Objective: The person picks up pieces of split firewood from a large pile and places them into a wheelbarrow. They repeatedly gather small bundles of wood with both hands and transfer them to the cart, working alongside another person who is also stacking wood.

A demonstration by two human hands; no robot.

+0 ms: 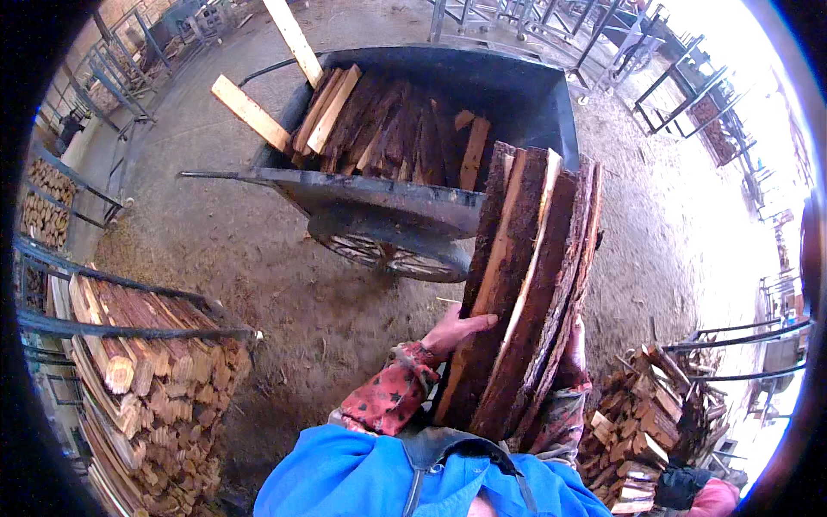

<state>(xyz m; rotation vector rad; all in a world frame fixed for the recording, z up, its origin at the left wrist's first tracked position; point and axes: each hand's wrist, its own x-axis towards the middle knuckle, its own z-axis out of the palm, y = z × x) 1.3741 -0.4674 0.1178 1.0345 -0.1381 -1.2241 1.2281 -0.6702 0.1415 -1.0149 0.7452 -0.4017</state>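
Note:
An armful of long bark-covered wood slabs stands tilted against my chest, its far ends reaching up over the cart's near right corner. My left hand presses on the bundle's left side with its thumb laid across the bark. On the opposite side my right hand clasps the bundle, mostly hidden behind the slabs. Ahead is a dark metal cart with a spoked wheel. Split wood slabs lie side by side in its left and middle part. Two pale boards stick out over its left end.
At the left, a metal rack holds a tall stack of split firewood. Another, looser firewood pile lies at the lower right beside a metal frame. Several metal frames line the far side. Something pink shows at the lower right edge.

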